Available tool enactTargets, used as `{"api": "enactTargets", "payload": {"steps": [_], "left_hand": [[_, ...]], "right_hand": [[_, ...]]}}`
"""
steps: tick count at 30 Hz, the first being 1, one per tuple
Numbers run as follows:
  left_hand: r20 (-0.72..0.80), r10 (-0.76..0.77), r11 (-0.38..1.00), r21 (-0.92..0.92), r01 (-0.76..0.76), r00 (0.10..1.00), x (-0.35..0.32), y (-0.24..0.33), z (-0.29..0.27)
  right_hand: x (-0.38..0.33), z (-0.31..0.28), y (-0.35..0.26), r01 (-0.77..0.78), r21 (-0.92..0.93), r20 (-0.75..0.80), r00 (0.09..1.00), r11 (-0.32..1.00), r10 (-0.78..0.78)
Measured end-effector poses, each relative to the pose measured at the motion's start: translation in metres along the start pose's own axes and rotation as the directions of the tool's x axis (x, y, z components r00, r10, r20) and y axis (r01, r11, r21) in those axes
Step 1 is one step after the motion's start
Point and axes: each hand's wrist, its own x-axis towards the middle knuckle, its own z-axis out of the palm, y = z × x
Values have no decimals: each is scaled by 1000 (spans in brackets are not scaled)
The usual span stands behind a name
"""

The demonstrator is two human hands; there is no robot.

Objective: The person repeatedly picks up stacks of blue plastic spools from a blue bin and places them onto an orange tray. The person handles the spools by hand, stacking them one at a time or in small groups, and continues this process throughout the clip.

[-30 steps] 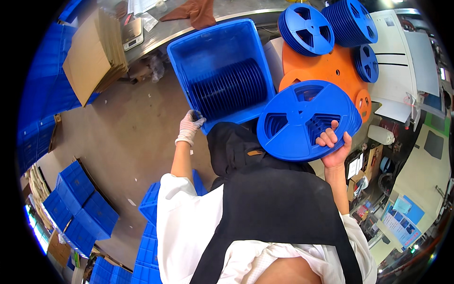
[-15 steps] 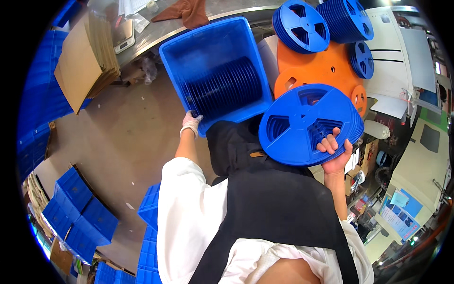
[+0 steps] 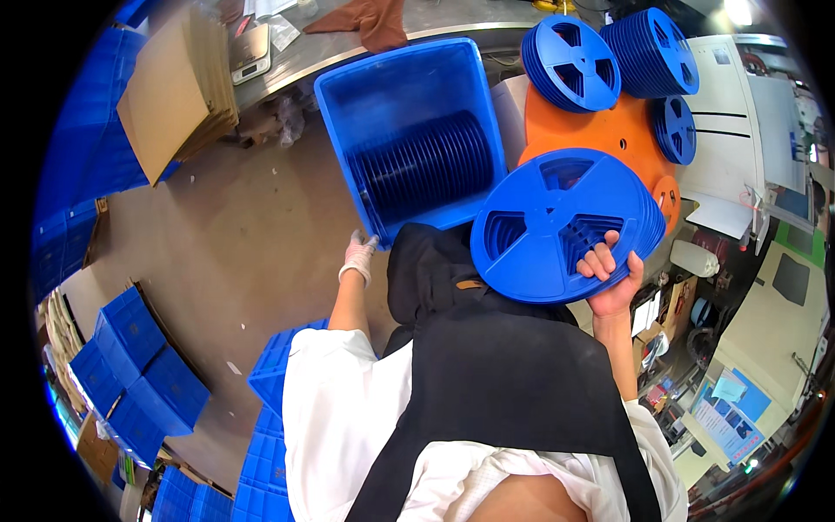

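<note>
A stack of blue plastic reels [image 3: 526, 265] rests against my right side, its front reel facing up with cut-out windows. My bare right hand [image 3: 611, 278] is closed on the stack's right edge, fingers hooked through a window and thumb outside. My left hand [image 3: 358, 257], in a pale glove, grips the near-left corner of a blue bin [image 3: 396, 83]; its fingertips are partly hidden there. Inside the bin a row of dark blue reels [image 3: 426, 165] stands on edge, packed side by side.
Beyond the held stack, an orange disc-shaped surface [image 3: 591, 135] bears more blue reel stacks [image 3: 570, 65]. A metal bench [image 3: 300, 56] carries a scale [image 3: 250, 54] and a brown cloth [image 3: 370, 22]. Cardboard sheets [image 3: 165, 96] and blue crates [image 3: 143, 339] stand at left.
My left hand has slid along the bin's side toward its near corner. The view has shifted a little; my right hand keeps its hold on the reels.
</note>
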Motion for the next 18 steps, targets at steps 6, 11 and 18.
{"api": "enactTargets", "payload": {"steps": [6,11,18], "left_hand": [[-83,57,997,-50,-61,995,9,57,16],[-136,-42,995,80,53,990,35,79,33],[-222,125,981,171,-88,967,13,76,32]], "right_hand": [[0,3,1,-41,-74,-23,999,996,39],[-4,5,-1,-52,-128,-95,995,990,40],[4,7,-4,-59,-144,-99,994,988,45]]}}
